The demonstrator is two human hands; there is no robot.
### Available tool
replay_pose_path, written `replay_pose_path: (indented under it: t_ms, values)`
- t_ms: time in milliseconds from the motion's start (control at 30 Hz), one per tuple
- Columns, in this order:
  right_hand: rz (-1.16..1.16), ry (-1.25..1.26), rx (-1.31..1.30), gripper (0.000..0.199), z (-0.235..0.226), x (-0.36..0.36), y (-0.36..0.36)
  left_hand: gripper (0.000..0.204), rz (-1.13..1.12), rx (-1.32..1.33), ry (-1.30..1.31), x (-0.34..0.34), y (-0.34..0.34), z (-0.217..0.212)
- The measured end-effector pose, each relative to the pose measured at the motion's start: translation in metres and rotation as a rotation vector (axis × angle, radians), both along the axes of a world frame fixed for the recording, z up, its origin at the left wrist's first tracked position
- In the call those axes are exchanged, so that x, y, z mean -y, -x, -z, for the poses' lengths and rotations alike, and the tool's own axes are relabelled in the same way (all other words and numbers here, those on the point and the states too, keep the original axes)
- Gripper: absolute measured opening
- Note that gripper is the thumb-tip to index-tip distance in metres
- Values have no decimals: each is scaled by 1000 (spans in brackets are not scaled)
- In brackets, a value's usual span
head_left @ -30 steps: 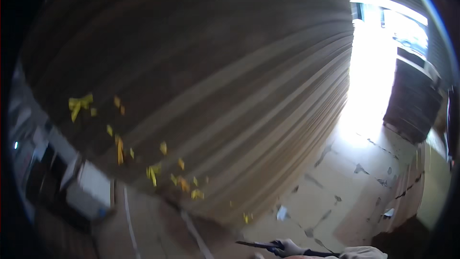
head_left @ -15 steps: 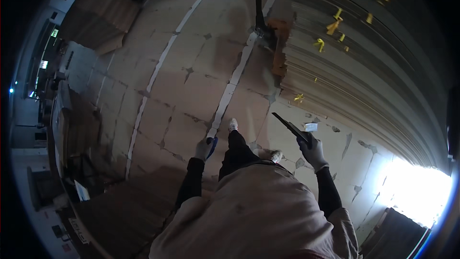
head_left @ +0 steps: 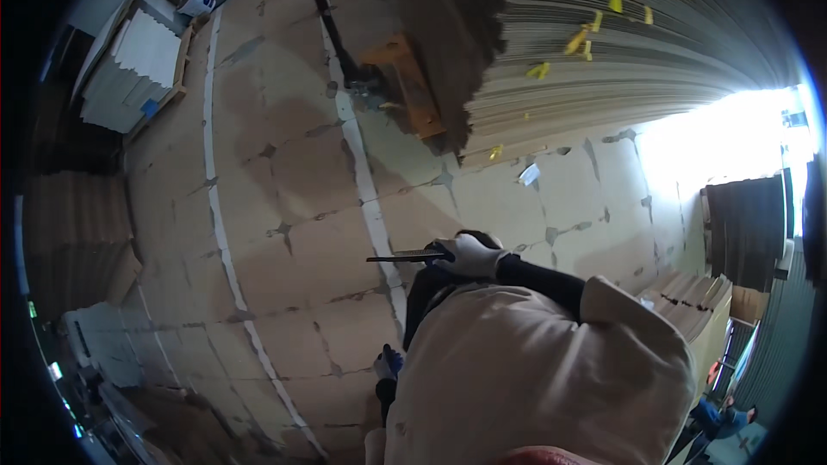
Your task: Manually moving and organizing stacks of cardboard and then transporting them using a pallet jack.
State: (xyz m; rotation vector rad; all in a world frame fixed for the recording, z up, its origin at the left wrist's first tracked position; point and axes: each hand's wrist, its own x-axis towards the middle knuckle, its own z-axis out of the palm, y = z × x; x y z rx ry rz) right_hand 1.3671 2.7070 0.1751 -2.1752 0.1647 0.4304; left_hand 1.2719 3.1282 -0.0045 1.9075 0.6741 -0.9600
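Note:
My right hand (head_left: 469, 256), in a white glove with a black sleeve, grips a long thin dark strip-like tool (head_left: 403, 257) that points left over the concrete floor (head_left: 293, 207). Low beside my beige jacket, my left hand (head_left: 388, 364) wears a blue and white glove. Little of it shows, and I cannot make out its fingers. A tall stack of cardboard sheets (head_left: 603, 43) with yellow tags rises ahead on an orange pallet (head_left: 405, 90).
White lines (head_left: 224, 232) run along the floor. White sheets (head_left: 138, 60) lie stacked at the upper left and brown cardboard stacks (head_left: 73, 232) at the left. More sheets (head_left: 689, 306) lie at the right, near a bright doorway (head_left: 732, 138). Another person in blue (head_left: 715, 418) is at the lower right.
The view has swung from the cardboard stack down onto my body and the floor. My right hand keeps the dark tool, now held level and pointing left.

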Motion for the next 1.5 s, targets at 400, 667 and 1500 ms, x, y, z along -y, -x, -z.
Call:
replay_pose_path:
  t_ms: [400, 667, 1500]
  values:
    - [342, -332, 142, 33, 60, -75, -290, 35, -127, -57, -14, -35, -280, -6]
    - [503, -1047, -181, 26, 40, -55, -594, 34, 263, 201, -353, -69, -523, -26]
    - [1514, -658, -265, 27, 268, 28, -905, 68, 662, 2563, 361, 192, -1530, -599]
